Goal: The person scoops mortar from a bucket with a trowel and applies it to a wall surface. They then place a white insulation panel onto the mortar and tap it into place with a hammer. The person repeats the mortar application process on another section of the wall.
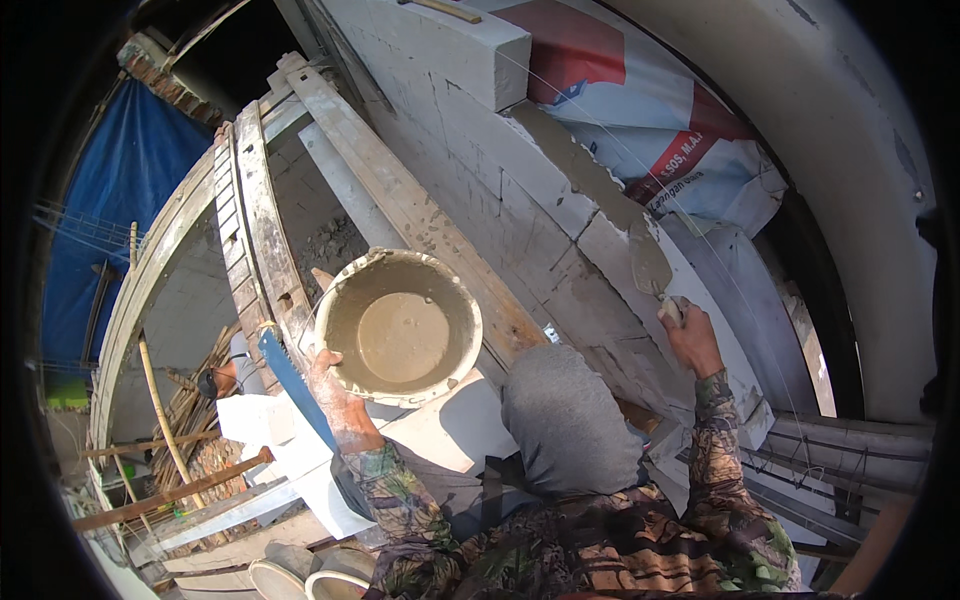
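My left hand (342,398) grips the rim of a round bucket (457,335), thumb over the edge. Wet grey mortar (403,338) covers the bucket's bottom, and its inner wall is smeared. Closed round a handle, my right hand (693,340) holds a trowel (650,265) whose blade rests at the near end of a mortar strip (575,165). That strip runs along the top of a light grey block wall (460,150), up to a higher block (500,65). Beside my left hand lies a saw with a blue blade (292,383).
A thin string (700,232) stretches above the wall top. Wooden planks (410,205) run alongside the wall. White blocks (265,422) lie at left, with another person (228,380) lower beyond them. Two buckets (275,580) stand at the bottom; printed sheeting (710,185) hangs behind the wall.
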`<action>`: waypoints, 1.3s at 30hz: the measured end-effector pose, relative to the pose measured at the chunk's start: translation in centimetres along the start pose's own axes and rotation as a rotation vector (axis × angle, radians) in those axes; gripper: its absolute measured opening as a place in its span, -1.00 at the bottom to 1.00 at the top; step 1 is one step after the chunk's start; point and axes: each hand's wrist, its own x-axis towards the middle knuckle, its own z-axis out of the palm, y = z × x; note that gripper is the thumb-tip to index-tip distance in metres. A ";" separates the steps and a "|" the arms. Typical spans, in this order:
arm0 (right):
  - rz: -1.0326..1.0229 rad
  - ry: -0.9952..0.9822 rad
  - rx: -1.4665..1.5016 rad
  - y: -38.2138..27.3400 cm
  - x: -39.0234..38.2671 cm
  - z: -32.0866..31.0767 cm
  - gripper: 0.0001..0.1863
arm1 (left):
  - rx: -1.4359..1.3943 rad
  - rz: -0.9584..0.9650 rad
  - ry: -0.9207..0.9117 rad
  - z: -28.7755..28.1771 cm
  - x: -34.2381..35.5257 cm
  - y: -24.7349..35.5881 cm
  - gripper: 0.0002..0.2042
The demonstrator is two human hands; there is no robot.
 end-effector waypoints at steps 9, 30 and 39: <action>-0.939 -0.091 -0.387 -19.9 4.5 4.9 -0.68 | 0.083 0.250 0.009 1.8 -1.5 -0.9 -0.67; -0.551 -0.738 0.155 -19.1 5.2 9.6 -0.53 | 0.120 0.235 0.000 4.1 -2.5 0.0 -0.69; -0.604 -0.827 0.200 -19.9 5.7 9.9 -0.50 | 0.121 0.231 0.033 3.2 -2.0 -0.1 -0.83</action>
